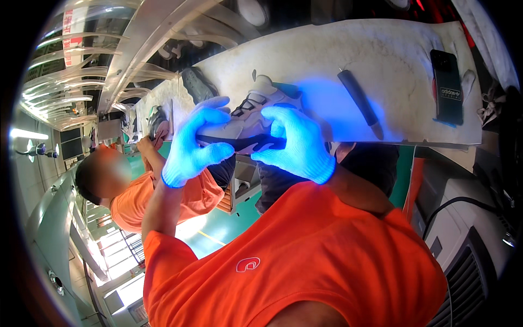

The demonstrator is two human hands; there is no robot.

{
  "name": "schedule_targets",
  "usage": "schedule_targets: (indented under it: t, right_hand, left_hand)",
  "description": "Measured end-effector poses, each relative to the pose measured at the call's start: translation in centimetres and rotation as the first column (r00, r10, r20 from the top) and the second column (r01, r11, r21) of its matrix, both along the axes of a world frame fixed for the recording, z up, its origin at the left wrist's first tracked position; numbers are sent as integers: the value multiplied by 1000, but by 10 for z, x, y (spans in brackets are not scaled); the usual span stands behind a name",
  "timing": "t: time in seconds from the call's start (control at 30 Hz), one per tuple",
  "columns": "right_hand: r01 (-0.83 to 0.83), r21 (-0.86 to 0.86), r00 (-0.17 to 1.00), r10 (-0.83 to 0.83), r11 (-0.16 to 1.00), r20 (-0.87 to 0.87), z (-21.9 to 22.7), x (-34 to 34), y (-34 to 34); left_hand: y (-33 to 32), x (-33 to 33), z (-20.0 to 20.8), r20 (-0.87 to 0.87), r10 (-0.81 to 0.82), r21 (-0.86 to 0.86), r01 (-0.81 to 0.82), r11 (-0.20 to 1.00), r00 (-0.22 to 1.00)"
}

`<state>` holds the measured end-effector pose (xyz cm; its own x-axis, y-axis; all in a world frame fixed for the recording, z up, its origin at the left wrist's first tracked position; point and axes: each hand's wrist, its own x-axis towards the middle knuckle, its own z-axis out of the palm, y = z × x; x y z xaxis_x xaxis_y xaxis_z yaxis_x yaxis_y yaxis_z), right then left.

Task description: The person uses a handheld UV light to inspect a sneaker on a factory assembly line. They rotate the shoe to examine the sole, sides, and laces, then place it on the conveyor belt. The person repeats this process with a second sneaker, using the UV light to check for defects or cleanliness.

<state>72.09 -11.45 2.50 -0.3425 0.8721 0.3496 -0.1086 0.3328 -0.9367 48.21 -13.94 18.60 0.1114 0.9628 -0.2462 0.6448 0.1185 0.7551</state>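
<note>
A pale grey and beige sneaker point(231, 129) with dark laces lies sideways at the near edge of the bench, its toe toward the left. My left hand point(197, 140), in a white knit glove lit blue, curves round the toe, thumb below and fingers above. My right hand point(298, 143), gloved alike, grips the near side around the midfoot and heel, its thumb by the sole and its fingers over the upper. Part of the sneaker's side and heel is hidden behind the right hand.
On the pale bench point(305, 49) lie a dark pen-shaped tool point(357, 97) with a thin tip and, farther right, a dark phone point(447, 87). A dark shoe point(197, 84) rests beyond my left hand. A co-worker in orange point(133, 199) handles another shoe at left. Clear curved tubes point(81, 71) line the far left.
</note>
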Motion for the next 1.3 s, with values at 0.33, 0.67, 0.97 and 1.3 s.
schedule_targets:
  t: [0.33, 0.67, 0.97, 1.3]
  right_hand:
    - [36, -8, 999, -36, 999, -27, 1, 3, -6]
    - [124, -148, 991, -115, 981, 71, -25, 26, -36]
    - [188, -67, 982, -189, 980, -10, -27, 11, -24]
    - [98, -65, 994, -95, 993, 46, -22, 12, -6]
  left_hand:
    - [12, 44, 8, -509, -141, 224, 289, 931, 849]
    - [18, 60, 7, -589, -148, 305, 389, 869, 794]
    - [30, 48, 10, -536, -268, 270, 464, 843, 800]
    - [29, 27, 2, -443, -285, 223, 413, 883, 850]
